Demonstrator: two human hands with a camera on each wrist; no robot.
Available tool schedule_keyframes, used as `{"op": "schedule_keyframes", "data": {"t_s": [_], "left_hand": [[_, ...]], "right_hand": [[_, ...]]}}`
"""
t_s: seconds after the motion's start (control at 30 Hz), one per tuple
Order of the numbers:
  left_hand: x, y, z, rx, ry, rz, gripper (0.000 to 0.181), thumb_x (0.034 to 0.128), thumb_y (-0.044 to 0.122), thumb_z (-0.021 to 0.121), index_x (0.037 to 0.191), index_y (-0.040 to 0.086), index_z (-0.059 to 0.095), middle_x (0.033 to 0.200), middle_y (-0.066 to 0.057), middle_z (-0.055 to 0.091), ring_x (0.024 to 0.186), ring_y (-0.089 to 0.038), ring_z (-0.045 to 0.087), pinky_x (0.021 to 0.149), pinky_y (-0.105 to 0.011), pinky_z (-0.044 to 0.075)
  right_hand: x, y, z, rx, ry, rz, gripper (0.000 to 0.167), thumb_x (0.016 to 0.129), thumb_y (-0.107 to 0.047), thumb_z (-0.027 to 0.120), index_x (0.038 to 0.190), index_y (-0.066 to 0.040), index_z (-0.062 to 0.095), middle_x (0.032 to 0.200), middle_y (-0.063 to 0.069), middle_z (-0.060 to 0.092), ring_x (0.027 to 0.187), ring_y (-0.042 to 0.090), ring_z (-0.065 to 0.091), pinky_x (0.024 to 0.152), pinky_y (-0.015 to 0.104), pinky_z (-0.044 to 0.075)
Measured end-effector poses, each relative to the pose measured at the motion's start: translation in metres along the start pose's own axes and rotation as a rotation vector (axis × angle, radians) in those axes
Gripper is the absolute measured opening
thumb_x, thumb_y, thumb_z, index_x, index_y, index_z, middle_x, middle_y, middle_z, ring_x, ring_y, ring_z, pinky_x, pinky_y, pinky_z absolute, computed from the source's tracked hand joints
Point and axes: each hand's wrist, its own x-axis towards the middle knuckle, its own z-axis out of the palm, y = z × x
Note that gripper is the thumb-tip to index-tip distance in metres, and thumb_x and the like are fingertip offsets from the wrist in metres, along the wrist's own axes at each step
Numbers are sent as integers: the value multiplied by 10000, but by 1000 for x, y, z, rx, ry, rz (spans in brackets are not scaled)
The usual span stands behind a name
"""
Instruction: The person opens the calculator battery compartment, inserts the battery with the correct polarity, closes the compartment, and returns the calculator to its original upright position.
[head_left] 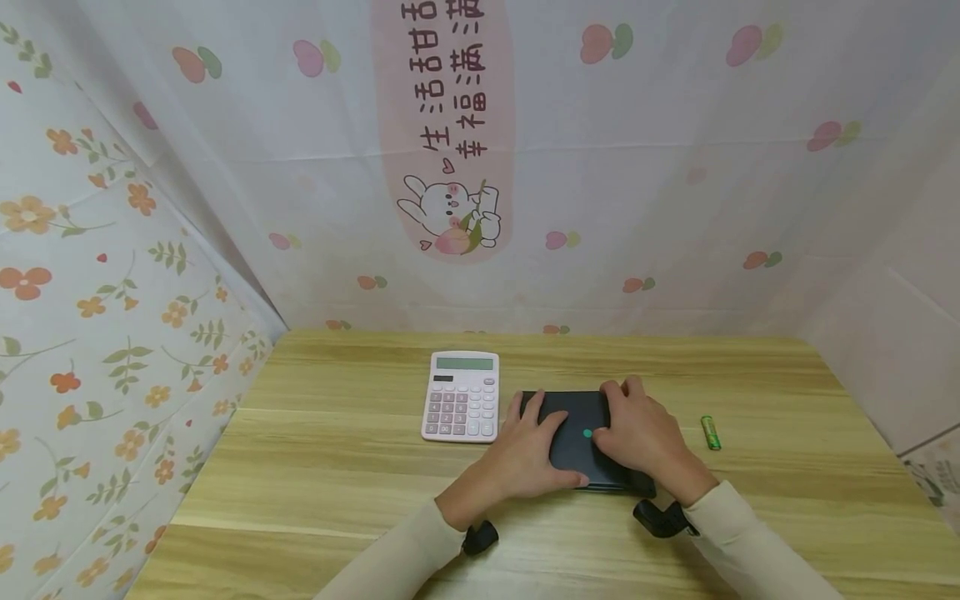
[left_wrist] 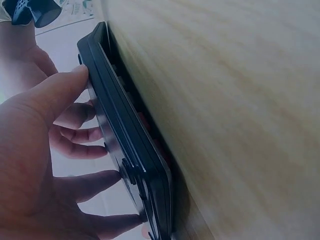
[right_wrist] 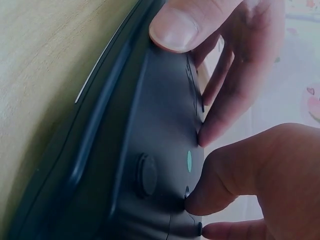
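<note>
A black calculator [head_left: 577, 429] lies face down on the table, its keys partly seen under it in the left wrist view. Its back carries a green round sticker [right_wrist: 189, 161], a round rubber foot [right_wrist: 147, 175] and a thin panel seam. My left hand [head_left: 521, 454] spreads over the left part, thumb at the near edge and fairly straight fingertips resting on the back. From the right, my right hand [head_left: 645, 429] holds the calculator. Its bent thumb presses beside the sticker, by a small notch, while other fingers reach the far edge, their tips partly hidden.
A white and pink calculator [head_left: 461, 397] lies face up to the left of my hands. To the right is a green battery [head_left: 710, 433]. The wooden table [head_left: 322, 467] meets a patterned cloth [head_left: 637, 200] at the back.
</note>
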Motion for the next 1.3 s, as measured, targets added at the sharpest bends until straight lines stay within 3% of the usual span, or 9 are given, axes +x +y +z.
{"op": "schedule_keyframes", "data": {"t_s": [0.9,1.3], "left_hand": [[1,2,-2,37,-6,5,924,903,645,821,1605,101,566,1744,-279,309,1610,-575,193,1228,-633,368],[2,2,0,45,-5,4,933,900,657,821,1610,109,565,1738,-286,317,1608,-584,191,1220,-634,381]], "right_hand": [[4,-9,10,-180,47,-52,632,855,-143,775,1361,171,566,1195,361,531,652,344,567,585,516,570],[2,-14,10,-209,41,-21,645,852,-142,783,1375,164,560,1195,345,534,665,356,569,591,520,574]]}}
